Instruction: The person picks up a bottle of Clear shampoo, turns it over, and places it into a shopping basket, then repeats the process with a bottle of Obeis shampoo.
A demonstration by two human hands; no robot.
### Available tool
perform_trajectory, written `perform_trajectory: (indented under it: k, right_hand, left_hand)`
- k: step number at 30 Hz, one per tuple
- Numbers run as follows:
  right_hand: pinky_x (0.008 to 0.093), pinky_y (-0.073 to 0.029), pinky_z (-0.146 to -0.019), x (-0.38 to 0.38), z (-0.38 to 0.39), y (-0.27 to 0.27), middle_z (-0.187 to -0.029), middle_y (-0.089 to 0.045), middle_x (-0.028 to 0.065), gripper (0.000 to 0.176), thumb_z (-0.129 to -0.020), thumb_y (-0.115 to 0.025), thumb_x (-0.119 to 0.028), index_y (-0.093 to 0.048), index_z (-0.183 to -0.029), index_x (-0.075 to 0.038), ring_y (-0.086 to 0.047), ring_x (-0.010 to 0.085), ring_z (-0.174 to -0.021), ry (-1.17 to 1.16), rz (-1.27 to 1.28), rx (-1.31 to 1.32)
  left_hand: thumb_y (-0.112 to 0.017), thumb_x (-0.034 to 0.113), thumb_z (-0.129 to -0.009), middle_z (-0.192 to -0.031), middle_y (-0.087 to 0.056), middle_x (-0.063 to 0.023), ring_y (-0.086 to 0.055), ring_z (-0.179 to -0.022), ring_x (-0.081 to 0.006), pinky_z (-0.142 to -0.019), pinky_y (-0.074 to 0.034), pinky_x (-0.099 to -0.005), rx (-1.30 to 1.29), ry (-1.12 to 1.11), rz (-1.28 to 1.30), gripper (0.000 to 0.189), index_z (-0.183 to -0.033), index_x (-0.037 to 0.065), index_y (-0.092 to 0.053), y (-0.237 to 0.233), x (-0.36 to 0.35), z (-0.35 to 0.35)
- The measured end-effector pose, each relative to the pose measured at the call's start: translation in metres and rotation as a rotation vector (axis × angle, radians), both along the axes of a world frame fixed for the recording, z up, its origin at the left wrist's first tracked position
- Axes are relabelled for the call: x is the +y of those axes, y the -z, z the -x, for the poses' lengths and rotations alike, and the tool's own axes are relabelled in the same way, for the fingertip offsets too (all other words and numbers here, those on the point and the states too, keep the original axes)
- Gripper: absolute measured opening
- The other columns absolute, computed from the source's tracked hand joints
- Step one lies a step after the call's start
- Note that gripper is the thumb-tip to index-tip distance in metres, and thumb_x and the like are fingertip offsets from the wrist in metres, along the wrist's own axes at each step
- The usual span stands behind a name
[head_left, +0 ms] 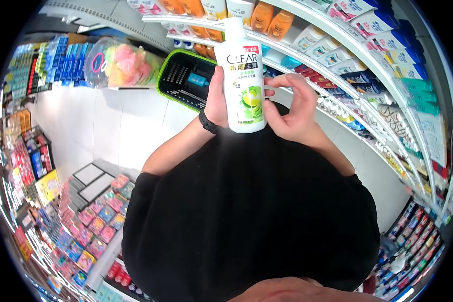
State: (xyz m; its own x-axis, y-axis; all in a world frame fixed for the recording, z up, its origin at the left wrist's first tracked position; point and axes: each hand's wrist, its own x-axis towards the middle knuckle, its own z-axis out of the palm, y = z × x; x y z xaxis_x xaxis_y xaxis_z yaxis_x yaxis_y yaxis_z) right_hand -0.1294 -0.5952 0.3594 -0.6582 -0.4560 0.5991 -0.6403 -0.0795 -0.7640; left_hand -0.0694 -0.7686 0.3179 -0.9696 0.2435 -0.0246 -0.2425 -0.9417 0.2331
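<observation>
A white CLEAR shampoo bottle [244,80] with a pump top stands upright in front of my chest, its label facing me. My left hand [216,103], with a black band on the wrist, wraps the bottle's left side, and most of its fingers are hidden behind it. On the other side, my right hand [294,108] has its thumb and bent fingers at the bottle's right edge. Beyond my left hand, a black shopping basket [173,63] with a green rim sits on the floor, holding a small blue item [198,79].
Curved white shelves [307,48] of bottles and tubes run along the front and right. A clear container of colourful puffs [126,63] stands left of the basket. Pale floor tiles [110,121] lie to the left, with a display of packaged goods [93,221] at lower left.
</observation>
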Motion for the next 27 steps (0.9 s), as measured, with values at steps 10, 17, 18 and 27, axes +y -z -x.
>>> perform_trajectory:
  k: [10,17,18,27]
  right_hand:
    - [0.0463,-0.045,-0.093,-0.047,-0.039,-0.006,-0.124,-0.06,0.0165,0.058,-0.074,-0.081,-0.013,-0.052,-0.124,-0.006,-0.06,0.0345,-0.11,0.134,-0.038,0.042]
    - [0.0461,-0.042,-0.102,-0.069,-0.071,-0.01,-0.136,-0.047,0.024,0.044,-0.074,-0.081,-0.018,-0.065,-0.113,-0.006,-0.05,0.04,-0.122,0.326,-0.352,0.191]
    - [0.0459,-0.041,-0.102,-0.071,-0.074,-0.012,-0.137,-0.045,0.0254,0.047,-0.074,-0.082,-0.019,-0.064,-0.115,-0.006,-0.048,0.0402,-0.124,0.385,-0.342,0.197]
    - [0.0521,-0.035,-0.111,-0.075,-0.073,-0.014,-0.133,-0.053,0.0143,0.052,-0.076,-0.08,-0.024,-0.061,-0.123,-0.01,-0.049,0.0311,-0.127,0.292,-0.571,0.264]
  left_hand:
    - [-0.02,0.076,-0.096,-0.132,-0.059,-0.0205,-0.063,-0.113,-0.0371,-0.094,-0.053,-0.0489,-0.023,0.163,0.011,0.09,-0.145,0.004,-0.043,0.002,-0.059,-0.009]
    - [-0.022,0.075,-0.096,-0.13,-0.059,-0.0197,-0.064,-0.109,-0.0338,-0.093,-0.054,-0.0463,-0.141,0.259,0.164,0.086,-0.144,0.007,-0.044,-0.004,-0.082,-0.011]
    - [-0.022,0.076,-0.096,-0.13,-0.059,-0.0201,-0.065,-0.107,-0.0339,-0.091,-0.054,-0.0459,-0.13,0.289,0.151,0.087,-0.144,0.007,-0.045,-0.002,-0.085,-0.009]
    - [-0.021,0.075,-0.097,-0.13,-0.06,-0.018,-0.064,-0.11,-0.0349,-0.092,-0.054,-0.0467,-0.27,0.261,0.053,0.086,-0.146,0.008,-0.044,0.004,-0.089,0.0]
